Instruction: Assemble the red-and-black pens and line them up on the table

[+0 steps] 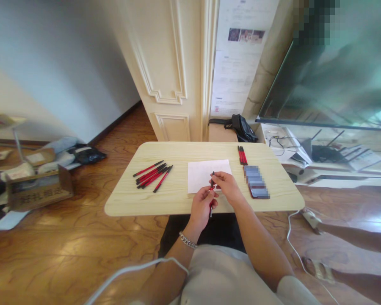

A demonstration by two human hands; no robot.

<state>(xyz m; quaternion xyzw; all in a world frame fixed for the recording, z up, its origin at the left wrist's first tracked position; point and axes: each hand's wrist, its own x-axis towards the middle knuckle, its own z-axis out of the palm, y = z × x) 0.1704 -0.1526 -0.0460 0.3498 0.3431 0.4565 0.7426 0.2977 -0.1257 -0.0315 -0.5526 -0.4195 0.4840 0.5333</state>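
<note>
Both my hands hold one red and black pen upright over the near edge of a small light wooden table. My left hand, with a bracelet on its wrist, is wrapped round the pen's lower part. My right hand pinches its upper part, near the tip. Behind the hands lies a white sheet of paper. A loose bunch of several red and black pens lies on the table's left side. A few more pens lie together at the far right.
A blurred flat object lies to the right of the paper. Beyond the table stand a cream panelled pillar, a black bag and a low shelf with a router. Boxes and clutter are on the floor at left. A white cable runs at right.
</note>
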